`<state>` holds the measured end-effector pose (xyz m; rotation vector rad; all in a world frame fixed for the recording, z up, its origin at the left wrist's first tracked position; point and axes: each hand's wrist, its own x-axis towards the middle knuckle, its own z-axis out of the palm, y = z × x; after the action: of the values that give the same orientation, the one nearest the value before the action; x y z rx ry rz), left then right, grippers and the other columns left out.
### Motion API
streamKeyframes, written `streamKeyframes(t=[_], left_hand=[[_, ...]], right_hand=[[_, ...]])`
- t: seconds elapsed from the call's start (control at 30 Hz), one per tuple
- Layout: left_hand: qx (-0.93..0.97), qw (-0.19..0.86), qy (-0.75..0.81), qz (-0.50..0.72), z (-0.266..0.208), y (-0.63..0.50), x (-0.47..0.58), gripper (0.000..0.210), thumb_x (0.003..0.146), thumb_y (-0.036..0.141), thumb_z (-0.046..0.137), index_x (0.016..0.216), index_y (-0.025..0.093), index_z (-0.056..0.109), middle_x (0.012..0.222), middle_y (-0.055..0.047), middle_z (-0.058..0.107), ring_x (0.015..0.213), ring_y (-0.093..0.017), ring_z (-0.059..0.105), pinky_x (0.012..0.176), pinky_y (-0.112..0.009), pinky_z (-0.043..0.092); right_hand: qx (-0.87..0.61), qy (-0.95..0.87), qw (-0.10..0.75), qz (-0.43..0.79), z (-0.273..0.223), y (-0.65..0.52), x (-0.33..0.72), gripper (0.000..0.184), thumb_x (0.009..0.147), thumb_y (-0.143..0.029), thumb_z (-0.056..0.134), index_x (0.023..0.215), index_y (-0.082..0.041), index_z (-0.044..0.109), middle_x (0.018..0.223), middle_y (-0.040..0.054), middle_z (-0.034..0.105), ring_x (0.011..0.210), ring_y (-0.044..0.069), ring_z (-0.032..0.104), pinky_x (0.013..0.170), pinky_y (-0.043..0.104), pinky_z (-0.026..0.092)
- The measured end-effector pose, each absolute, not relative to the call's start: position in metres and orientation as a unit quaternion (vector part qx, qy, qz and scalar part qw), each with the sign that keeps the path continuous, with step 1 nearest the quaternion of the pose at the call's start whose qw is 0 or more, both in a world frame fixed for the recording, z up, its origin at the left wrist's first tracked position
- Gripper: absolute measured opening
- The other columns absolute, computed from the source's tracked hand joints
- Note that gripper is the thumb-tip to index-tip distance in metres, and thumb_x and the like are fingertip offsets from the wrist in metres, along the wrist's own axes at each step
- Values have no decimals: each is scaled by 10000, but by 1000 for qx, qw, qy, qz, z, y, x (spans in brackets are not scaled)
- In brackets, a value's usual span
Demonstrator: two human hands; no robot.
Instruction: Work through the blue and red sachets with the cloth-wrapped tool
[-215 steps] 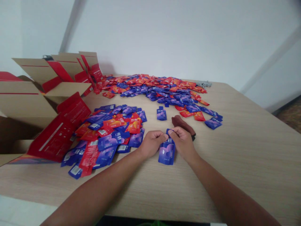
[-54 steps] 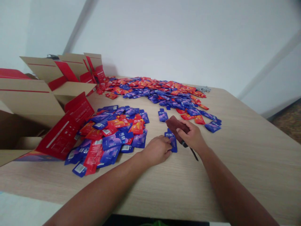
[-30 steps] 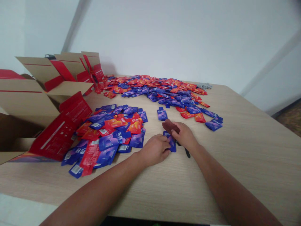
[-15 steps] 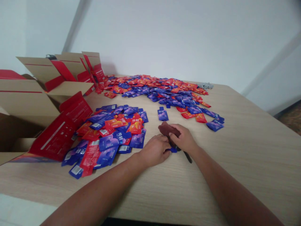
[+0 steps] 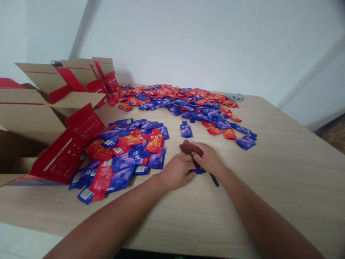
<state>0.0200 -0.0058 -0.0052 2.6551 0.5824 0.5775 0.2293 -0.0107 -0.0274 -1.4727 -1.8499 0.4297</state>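
My right hand is closed around a reddish-brown, flat, soft-looking thing with an uneven edge; its kind is unclear. A thin dark strip sticks out below that hand. Close against it, my left hand has its fingers curled over a small blue pouch, mostly hidden beneath both hands. Just beyond the hands, a single blue-purple pouch lies flat on the table. To the left is a loose heap of red and blue pouches, some with white barcode labels upward.
A long pile of red and blue pouches runs along the wall. Open cardboard boxes with red flaps stand at the left. Several pouches lie apart at the right. A grey cloth-like thing rests at the back of the wooden table.
The view has shifted slightly. The brown thing has moved a little to the left with my right hand; my left hand stays almost in place.
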Motion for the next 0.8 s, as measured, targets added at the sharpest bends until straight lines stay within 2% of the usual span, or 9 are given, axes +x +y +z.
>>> streamKeyframes(t=[0.23,0.57,0.8], left_hand=[[936,193,211,207,-5,-6,19,64,925,208,701,934,201,764,1027,-78,710,1069,-253,663,1006,-391,527],[936,192,206,213,-5,-5,19,37,908,195,711,905,199,748,1028,-73,716,1065,-251,661,982,-374,531],[936,197,208,205,-5,-5,19,76,919,220,710,949,206,779,1031,-82,722,1049,-254,672,986,-390,533]], right_hand=[[-574,-721,353,163,-25,-10,228,447,901,-219,641,1340,-256,719,1265,75,785,1144,283,720,1055,458,548],[-563,-727,365,146,-31,-9,231,436,893,-228,643,1322,-270,702,1266,78,782,1139,305,727,1042,501,570],[-553,-707,424,121,-28,-11,231,436,918,-259,634,1350,-254,691,1288,90,769,1160,291,724,1059,480,567]])
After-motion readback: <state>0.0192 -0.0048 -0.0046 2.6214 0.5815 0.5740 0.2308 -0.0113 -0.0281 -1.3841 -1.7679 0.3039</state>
